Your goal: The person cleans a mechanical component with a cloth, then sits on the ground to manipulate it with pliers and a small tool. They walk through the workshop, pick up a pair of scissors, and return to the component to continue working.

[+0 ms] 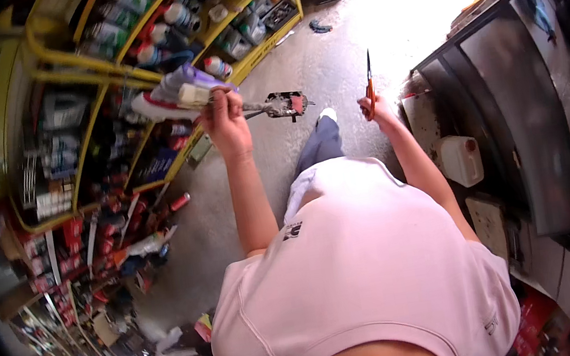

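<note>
Two hands raised | left hand (227, 124) grip clamped on metal part (280, 104) | right hand (379, 108) grip clamped on screwdriver (369, 84)

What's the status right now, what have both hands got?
Left hand raised, shut on a small metal part with a red patch. Right hand shut on an orange-handled tool, tip up. Open gap between the two; yellow shelf rack beside the left hand.
</note>
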The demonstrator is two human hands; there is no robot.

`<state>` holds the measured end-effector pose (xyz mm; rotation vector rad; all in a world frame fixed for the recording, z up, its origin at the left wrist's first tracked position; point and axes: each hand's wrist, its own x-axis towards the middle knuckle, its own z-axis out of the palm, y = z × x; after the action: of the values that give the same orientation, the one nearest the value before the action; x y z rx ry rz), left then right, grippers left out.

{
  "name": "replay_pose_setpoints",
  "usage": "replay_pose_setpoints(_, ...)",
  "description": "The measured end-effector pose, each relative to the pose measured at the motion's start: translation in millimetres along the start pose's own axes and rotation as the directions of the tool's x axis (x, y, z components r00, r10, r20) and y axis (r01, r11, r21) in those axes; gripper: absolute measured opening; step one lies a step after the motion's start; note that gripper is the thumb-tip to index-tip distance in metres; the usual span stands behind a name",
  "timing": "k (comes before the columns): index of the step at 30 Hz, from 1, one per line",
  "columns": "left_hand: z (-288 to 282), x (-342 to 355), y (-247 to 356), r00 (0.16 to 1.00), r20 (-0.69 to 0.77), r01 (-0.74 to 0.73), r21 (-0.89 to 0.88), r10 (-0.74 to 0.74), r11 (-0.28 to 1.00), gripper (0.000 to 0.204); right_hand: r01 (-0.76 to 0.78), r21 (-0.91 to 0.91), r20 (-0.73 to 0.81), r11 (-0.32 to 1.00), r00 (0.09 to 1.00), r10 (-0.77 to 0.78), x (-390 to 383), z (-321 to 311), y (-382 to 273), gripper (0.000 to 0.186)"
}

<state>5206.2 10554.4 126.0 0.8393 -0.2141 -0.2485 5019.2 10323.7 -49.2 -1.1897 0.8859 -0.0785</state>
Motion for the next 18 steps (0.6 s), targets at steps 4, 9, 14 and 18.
replay_pose_setpoints(4, 77, 98, -74, 0.981, 0.158, 0.1, 0.061, -0.109, 0.993, 0.015, -0.076, 0.15, -0.086, 0.986, 0.992, 0.09, 42, -24, -58, 0.012)
replay_pose_setpoints(9, 176, 209, -164, 0.921, 0.324, 0.223, 0.018, -0.217, 0.975, 0.017, -0.053, 0.358, -0.158, 0.932, 0.981, 0.116, 124, -71, -125, 0.015)
replay_pose_setpoints(14, 297, 312, -270, 0.795, 0.572, 0.295, -0.07, -0.204, 0.953, 0.021, 0.046, 0.52, -0.229, 0.853, 0.97, 0.087, 270, -116, -208, 0.019)
replay_pose_setpoints(18, 398, 375, -343, 0.709, 0.649, 0.393, -0.042, -0.274, 0.919, 0.02, 0.161, 0.547, -0.345, 0.822, 0.938, 0.045, 376, -187, -289, 0.023)
